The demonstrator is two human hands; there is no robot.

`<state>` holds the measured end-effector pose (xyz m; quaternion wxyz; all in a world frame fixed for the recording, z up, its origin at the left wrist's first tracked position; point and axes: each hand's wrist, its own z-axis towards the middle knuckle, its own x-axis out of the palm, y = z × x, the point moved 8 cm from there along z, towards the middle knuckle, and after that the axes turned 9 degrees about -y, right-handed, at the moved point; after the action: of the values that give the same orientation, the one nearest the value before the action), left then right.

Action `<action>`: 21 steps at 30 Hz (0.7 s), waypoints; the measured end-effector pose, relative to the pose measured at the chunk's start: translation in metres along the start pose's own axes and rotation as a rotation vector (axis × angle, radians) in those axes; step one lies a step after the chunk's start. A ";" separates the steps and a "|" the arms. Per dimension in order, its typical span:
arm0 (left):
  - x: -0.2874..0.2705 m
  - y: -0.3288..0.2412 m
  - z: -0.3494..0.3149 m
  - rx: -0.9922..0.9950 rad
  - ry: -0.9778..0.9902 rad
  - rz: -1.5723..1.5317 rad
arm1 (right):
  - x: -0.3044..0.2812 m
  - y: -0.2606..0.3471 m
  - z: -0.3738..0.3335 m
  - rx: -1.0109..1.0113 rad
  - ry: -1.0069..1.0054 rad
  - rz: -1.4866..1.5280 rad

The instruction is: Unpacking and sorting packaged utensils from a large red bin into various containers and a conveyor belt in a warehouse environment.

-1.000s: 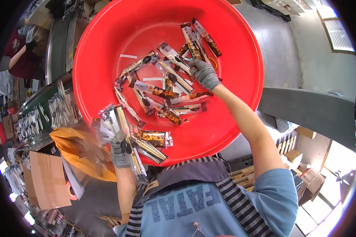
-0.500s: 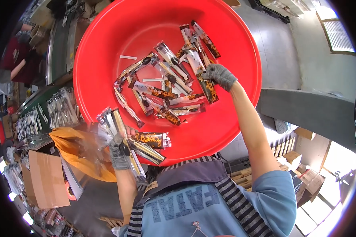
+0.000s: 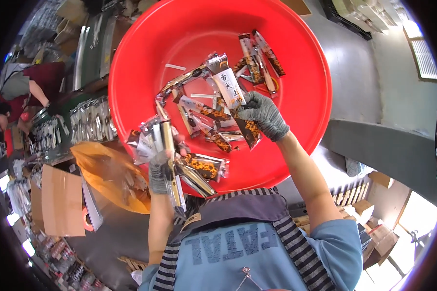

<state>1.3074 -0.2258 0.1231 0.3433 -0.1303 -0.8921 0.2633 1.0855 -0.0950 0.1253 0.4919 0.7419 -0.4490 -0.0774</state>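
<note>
My right hand (image 3: pixel 264 115), in a grey knit glove, is clenched on a glossy white-faced sachet (image 3: pixel 229 88) over the smooth round red plastic basin (image 3: pixel 306 63). My left hand (image 3: pixel 161 170) clasps a fan of shiny foil sachets (image 3: pixel 153 138) at the basin's near rim. More flat brown-patterned packets (image 3: pixel 206 116) lie loose inside.

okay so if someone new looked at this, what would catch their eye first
The big red basin filling the upper middle, with slim snack packets scattered inside. Over it, the gloved right hand lifts a packet, while the gloved left hand at the near rim grips a fanned bundle of packets.
</note>
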 end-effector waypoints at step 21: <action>0.033 -0.068 0.001 0.100 0.265 -0.339 | 0.026 -0.049 -0.040 0.165 0.247 -0.345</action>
<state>1.2794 -0.2691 0.1786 0.5030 0.0055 -0.8341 0.2263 1.1523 -0.0824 0.1146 0.4604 0.8492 -0.2568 -0.0321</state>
